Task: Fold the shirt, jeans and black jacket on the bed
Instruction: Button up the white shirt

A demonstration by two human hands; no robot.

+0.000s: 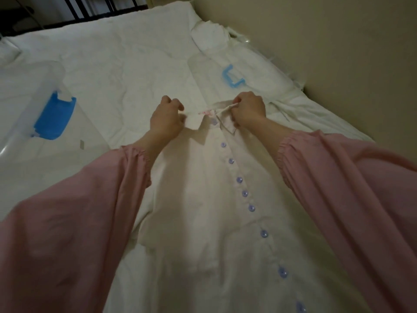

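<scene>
Pinching the white shirt (pixel 203 199) by its collar — left hand (pixel 165 119) and right hand (pixel 248 110) each grasping one side, buttons up on the bed (pixel 124 53).

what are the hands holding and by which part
Both hold the shirt by its collar: the left hand pinches the collar's left end, the right hand grips its right end.
</scene>
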